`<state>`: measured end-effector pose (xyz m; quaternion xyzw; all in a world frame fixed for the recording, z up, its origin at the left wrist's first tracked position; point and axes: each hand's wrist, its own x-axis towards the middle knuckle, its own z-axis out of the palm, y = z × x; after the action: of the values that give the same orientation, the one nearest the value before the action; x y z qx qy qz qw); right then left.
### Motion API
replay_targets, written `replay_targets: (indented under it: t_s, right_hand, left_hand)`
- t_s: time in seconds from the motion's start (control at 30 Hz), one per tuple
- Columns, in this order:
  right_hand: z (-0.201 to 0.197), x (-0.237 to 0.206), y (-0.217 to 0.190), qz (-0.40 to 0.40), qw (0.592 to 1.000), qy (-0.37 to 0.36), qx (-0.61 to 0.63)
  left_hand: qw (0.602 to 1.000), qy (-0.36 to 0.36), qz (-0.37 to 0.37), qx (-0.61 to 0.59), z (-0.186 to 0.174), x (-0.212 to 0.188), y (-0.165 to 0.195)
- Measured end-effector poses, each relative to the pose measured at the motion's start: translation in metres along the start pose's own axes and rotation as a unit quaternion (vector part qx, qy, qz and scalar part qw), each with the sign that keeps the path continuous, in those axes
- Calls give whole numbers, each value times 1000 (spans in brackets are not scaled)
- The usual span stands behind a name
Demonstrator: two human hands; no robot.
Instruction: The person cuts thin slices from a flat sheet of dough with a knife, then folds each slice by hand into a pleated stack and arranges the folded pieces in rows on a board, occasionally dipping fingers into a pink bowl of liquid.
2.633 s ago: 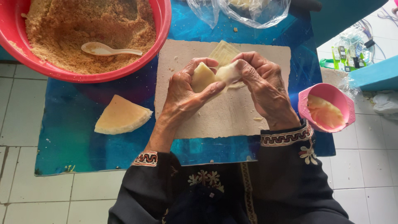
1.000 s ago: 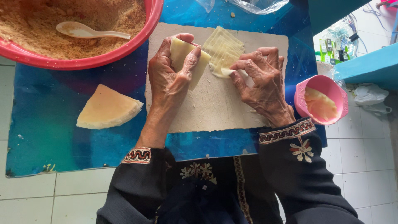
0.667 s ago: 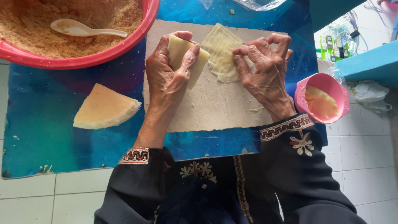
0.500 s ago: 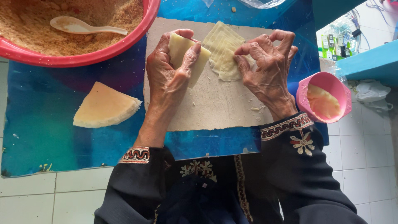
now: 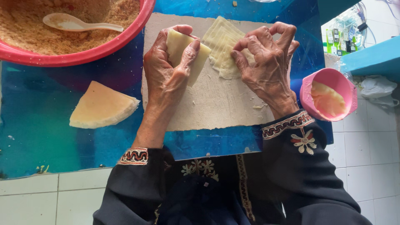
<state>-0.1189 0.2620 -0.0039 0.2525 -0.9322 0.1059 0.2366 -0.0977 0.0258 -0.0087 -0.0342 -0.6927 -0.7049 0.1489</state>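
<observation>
My left hand grips a pale yellow folded pastry piece between thumb and fingers, over a beige board. My right hand rests its fingertips on a fanned stack of thin pale pastry strips lying on the board's far part; the fingers pinch at the top strip. Both arms wear black embroidered sleeves.
A red basin of brown crumbly filling with a white spoon sits far left. A stack of quarter-round pastry sheets lies on the blue mat. A small pink cup of pale paste stands at the right, over white floor tiles.
My hands have parted: the left carried the folded piece to the left, while the right moved up onto the stack of strips and is pinching at it.
</observation>
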Motion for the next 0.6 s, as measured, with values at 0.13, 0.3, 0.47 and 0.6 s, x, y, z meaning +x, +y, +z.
replay_targets:
  t_s: [0.13, 0.3, 0.47, 0.6]
  right_hand:
    - [1, 1, 1, 0, 1000, 1, 3]
    - [2, 0, 2, -4, 1000, 7, -1]
    - [1, -1, 4, -2, 1000, 16, 6]
    - [2, -2, 5, 17, 1000, 7, 16]
  left_hand:
    - [1000, -1, 2, 0, 0, -1, -1]
    - [1000, 0, 4, -8, 0, 0, -1]
    - [1000, 4, 10, -4, 0, 0, 0]
    - [1000, 5, 12, 6, 0, 0, -1]
